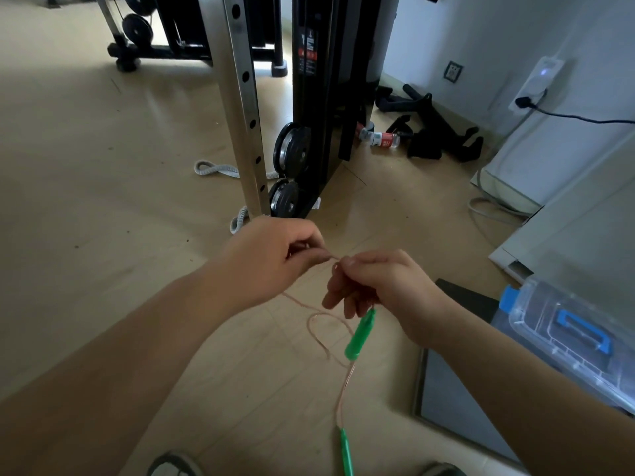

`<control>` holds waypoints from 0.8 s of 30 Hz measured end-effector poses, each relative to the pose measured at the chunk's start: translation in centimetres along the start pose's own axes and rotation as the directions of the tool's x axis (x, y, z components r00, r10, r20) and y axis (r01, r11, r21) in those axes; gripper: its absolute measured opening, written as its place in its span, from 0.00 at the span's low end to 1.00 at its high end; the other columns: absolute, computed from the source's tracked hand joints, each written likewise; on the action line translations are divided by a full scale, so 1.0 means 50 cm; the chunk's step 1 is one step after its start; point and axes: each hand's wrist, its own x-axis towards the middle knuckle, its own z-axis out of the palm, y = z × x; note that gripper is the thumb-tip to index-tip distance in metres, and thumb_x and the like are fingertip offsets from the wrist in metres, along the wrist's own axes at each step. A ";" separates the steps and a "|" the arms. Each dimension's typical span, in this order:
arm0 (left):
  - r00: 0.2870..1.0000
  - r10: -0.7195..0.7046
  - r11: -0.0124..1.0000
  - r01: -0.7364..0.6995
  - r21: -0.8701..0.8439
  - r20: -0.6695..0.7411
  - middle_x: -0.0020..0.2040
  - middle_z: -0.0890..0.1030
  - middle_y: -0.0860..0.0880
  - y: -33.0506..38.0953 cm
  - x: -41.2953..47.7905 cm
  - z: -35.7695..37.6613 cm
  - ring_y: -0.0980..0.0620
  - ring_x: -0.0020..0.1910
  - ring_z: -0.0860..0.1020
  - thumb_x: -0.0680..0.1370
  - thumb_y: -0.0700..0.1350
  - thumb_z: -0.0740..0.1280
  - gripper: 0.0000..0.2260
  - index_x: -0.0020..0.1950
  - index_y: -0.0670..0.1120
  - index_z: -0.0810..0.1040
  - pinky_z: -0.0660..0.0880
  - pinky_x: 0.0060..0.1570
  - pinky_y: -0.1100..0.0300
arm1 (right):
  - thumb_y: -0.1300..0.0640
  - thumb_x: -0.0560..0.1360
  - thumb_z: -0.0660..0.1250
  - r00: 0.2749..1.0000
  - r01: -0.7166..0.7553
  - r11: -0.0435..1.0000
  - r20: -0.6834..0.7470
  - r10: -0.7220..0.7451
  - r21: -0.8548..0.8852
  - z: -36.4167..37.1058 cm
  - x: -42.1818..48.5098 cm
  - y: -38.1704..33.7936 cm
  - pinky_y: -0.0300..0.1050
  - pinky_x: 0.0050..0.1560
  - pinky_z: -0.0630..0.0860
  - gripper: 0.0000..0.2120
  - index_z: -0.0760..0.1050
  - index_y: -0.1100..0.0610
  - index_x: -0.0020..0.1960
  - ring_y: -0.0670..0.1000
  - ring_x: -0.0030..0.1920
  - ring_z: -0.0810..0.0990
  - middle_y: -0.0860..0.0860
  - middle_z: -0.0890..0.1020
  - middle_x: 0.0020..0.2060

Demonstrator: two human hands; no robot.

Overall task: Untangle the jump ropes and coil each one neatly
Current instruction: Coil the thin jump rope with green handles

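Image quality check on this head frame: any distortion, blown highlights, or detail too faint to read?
Head view: wide-angle bending bows the steel upright and wall edges; the floor patch behind the rack is blown out by daylight; the thin pinkish rope barely stands out from the beige floor; the left hand, the right hand and the green handle are adequately sharp.

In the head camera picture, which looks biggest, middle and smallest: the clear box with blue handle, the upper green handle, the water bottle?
1. Clear box, though nearest.
2. Upper green handle.
3. Water bottle, though farthest.

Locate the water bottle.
The water bottle lies on its side on the floor at upper right, between the black machine base and black handles.
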 end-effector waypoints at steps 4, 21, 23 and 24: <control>0.961 -0.144 0.981 0.107 0.160 0.237 0.42 0.81 0.54 -0.004 -0.008 0.040 0.56 0.42 0.80 0.85 0.54 0.59 0.11 0.59 0.55 0.80 0.78 0.47 0.57 | 0.58 0.85 0.56 0.999 0.001 0.889 -0.039 0.019 0.457 0.006 0.004 -0.007 0.48 0.44 0.78 0.17 0.80 0.65 0.50 0.58 0.43 0.84 0.65 0.86 0.49; 0.996 -0.065 0.998 0.065 0.006 0.062 0.40 0.83 0.53 -0.003 -0.007 -0.007 0.57 0.40 0.81 0.83 0.54 0.64 0.09 0.51 0.53 0.82 0.79 0.45 0.57 | 0.57 0.86 0.55 0.995 0.012 0.989 -0.095 0.001 0.145 0.013 0.002 -0.004 0.47 0.37 0.72 0.20 0.79 0.65 0.45 0.56 0.34 0.78 0.63 0.85 0.38; 0.974 -0.138 0.985 0.116 0.126 0.180 0.41 0.82 0.53 0.001 -0.010 0.016 0.54 0.42 0.81 0.85 0.54 0.60 0.11 0.52 0.52 0.80 0.79 0.48 0.56 | 0.56 0.86 0.53 0.997 -0.013 0.907 -0.069 0.046 0.421 0.022 0.004 -0.012 0.48 0.39 0.71 0.20 0.77 0.66 0.46 0.56 0.35 0.77 0.65 0.83 0.39; 0.958 -0.152 0.980 0.114 0.162 0.242 0.42 0.81 0.53 0.008 -0.014 0.034 0.53 0.44 0.80 0.85 0.54 0.59 0.11 0.52 0.52 0.78 0.78 0.49 0.57 | 0.55 0.86 0.52 0.997 -0.016 0.846 -0.055 0.054 0.532 0.025 0.005 -0.017 0.48 0.41 0.73 0.21 0.77 0.68 0.49 0.57 0.36 0.79 0.66 0.84 0.42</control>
